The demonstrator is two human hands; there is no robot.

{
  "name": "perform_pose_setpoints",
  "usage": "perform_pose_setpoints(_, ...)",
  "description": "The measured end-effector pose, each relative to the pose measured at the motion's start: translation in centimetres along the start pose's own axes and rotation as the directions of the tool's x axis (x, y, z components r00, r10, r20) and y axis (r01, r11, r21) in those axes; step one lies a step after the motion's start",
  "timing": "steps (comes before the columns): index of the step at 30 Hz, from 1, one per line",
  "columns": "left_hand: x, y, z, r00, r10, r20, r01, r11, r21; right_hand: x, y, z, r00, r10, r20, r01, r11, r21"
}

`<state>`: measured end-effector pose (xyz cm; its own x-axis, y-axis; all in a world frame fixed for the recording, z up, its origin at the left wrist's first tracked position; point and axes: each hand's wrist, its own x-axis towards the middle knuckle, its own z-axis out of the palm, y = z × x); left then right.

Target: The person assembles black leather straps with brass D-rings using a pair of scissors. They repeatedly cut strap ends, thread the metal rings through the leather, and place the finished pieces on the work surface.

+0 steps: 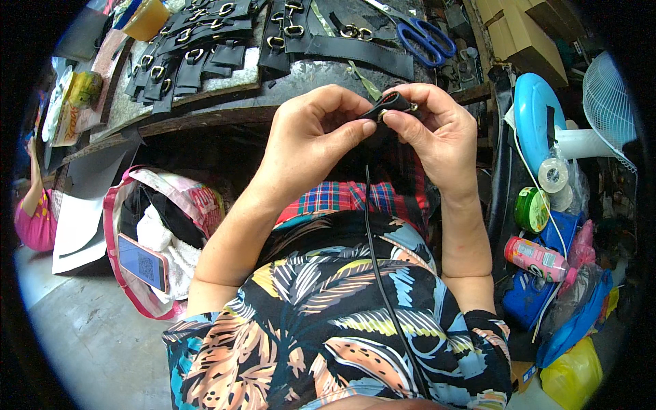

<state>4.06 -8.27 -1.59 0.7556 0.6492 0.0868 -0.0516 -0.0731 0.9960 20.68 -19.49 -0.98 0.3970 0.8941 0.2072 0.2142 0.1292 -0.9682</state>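
My left hand [316, 130] and my right hand [437, 130] meet at the near edge of the workbench, in front of my body. Between their thumbs and fingers is a small black leather strap [391, 104], folded over into a loop. A bit of metal shows at its right end, by my right fingertips; its exact shape is too small to tell. Just behind the strap a thin greenish strip [367, 83] sticks up. On the bench beyond lie several black leather straps [205, 34] with metal rings, and a longer flat black strap [362, 56].
Scissors [422, 39] with blue handles lie at the bench's far right. A pink-edged bag [113, 225] holding a white cloth and a phone [143, 263] stands at lower left. To the right are a white fan [608, 102], tape rolls [531, 210] and a pink bottle [536, 258].
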Motion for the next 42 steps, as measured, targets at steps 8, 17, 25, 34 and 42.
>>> perform_pose_setpoints(8, 0.2, 0.6, -0.2, 0.993, -0.106, 0.055, 0.113, 0.982, -0.148, 0.5, 1.0, -0.2, 0.989, 0.148, 0.011, -0.145, 0.946, 0.292)
perform_pose_setpoints(17, 0.3, 0.7, -0.7, 0.972, -0.182, 0.147, 0.205, 0.965, -0.161, 0.7, 0.5, -0.4, 0.992, 0.127, -0.010, -0.113, 0.912, 0.394)
perform_pose_setpoints(25, 0.1, 0.3, 0.8, 0.870, 0.489, -0.065, -0.403, 0.781, 0.477, 0.5, 0.4, 0.3, 0.995, 0.075, -0.066, -0.050, 0.947, 0.319)
perform_pose_setpoints(34, -0.2, 3.2, -0.9, 0.997, 0.039, 0.062, -0.027, 0.984, -0.175, 1.6, 1.0, -2.3, 0.966, -0.237, 0.101, 0.211, 0.953, 0.216)
perform_pose_setpoints(42, 1.3, 2.2, -3.3, 0.991, 0.133, -0.011, -0.126, 0.958, 0.257, 1.5, -0.2, -2.9, 0.995, -0.029, 0.094, 0.037, 0.996, -0.084)
